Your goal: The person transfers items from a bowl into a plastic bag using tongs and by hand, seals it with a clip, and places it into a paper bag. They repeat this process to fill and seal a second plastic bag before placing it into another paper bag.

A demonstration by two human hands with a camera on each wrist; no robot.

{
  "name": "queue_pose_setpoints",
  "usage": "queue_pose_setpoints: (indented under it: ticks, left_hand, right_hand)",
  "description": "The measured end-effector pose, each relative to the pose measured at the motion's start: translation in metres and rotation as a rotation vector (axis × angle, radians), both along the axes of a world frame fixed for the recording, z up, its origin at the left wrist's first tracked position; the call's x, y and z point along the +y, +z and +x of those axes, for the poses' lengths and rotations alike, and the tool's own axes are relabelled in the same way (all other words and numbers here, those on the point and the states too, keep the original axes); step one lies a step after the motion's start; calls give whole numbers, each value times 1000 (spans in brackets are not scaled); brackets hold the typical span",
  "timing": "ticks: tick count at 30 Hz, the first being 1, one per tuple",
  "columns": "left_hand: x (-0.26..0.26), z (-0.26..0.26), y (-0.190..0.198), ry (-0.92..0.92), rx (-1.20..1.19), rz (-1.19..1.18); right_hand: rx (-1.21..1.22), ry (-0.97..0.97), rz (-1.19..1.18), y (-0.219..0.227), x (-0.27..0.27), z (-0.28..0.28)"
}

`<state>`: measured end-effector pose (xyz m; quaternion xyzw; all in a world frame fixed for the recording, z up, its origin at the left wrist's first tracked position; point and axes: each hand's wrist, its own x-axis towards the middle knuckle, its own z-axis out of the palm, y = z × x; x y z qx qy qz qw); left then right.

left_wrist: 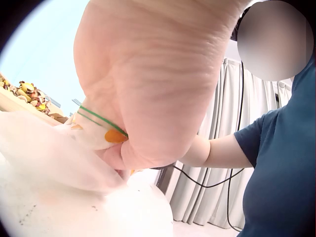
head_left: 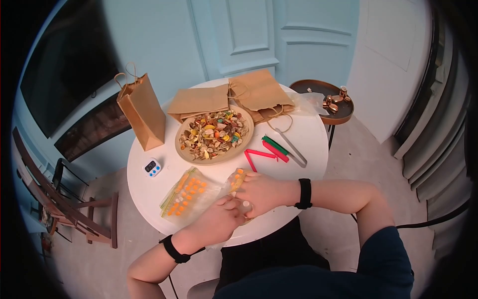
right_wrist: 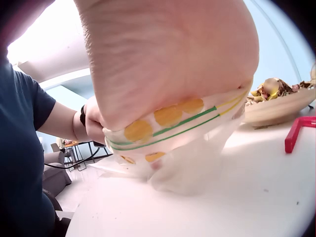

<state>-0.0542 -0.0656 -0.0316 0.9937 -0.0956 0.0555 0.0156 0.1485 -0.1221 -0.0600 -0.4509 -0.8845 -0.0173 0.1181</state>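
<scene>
Zip bag (head_left: 240,173) lay between the hands, near side of tabletop (head_left: 142,192), just left of right hand (head_left: 264,192) and far-right of left hand (head_left: 216,222), visible length running far to near, both hands' fingers curled, pinching it.

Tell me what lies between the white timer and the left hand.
In the head view, a bag with orange dots lies between timer and left hand.

Head view looks down over table; close wrist views share zip bag
</scene>
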Motion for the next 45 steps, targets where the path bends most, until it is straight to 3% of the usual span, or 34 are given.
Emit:
queue_pose_setpoints:
  ticks: [3, 6, 8, 9, 11, 14, 22, 25, 28, 31, 33, 34, 36, 38, 40, 42, 43, 44, 45]
  left_hand:
    - [-2, 1, 5, 129, 129, -55]
    - [-1, -1, -3, 169, 29, -6]
    - [3, -5, 0, 181, 59, -29]
    - [6, -7, 2, 189, 89, -42]
    - [11, -7, 2, 187, 43, -75]
    - [16, -2, 1, 185, 5, -82]
    - [26, 13, 27, 254, 100, -103]
    - [34, 14, 36, 210, 60, -239]
    - [42, 17, 31, 269, 169, -308]
    - [52, 21, 14, 333, 80, -352]
    - [56, 26, 15, 296, -203, -371]
    - [55, 27, 20, 296, -203, -374]
    - [48, 28, 29, 516, -417, -227]
    - [48, 30, 24, 589, -448, -211]
    - [51, 28, 18, 658, -480, -185]
    - [59, 20, 12, 840, -31, -358]
    - [64, 18, 10, 840, -29, -354]
    - [69, 16, 8, 843, 67, -547]
    - [72, 15, 5, 841, 163, -739]
  right_hand:
    - [50, 43, 96, -10, 4, 6]
    - [-24, 7, -38, -4, 7, 12]
    - [235, 50, -355, 9, 12, 19]
    - [235, 50, -362, 18, 11, 22]
    - [212, 169, -172, 35, 4, 26]
    - [104, 140, -50, 24, -13, 16]
    - [19, 17, -53, 21, -12, 23]
    - [51, 19, 3, 18, -12, 26]
    - [73, 32, 63, 6, -8, 25]
    - [99, 31, 50, -2, 1, 28]
    - [109, 24, 19, -2, 6, 31]
    - [152, 13, 18, 0, 8, 33]
    - [197, 1, 6, 8, 4, 31]
    - [246, -183, 49, 21, -1, 27]
    - [207, -240, 98, 20, -4, 26]
    - [171, -304, 152, 22, -7, 24]
    - [215, -464, 14, 24, -9, 22]
    - [258, -623, -127, 25, -12, 21]
    - [262, -624, -125, 20, -12, 24]
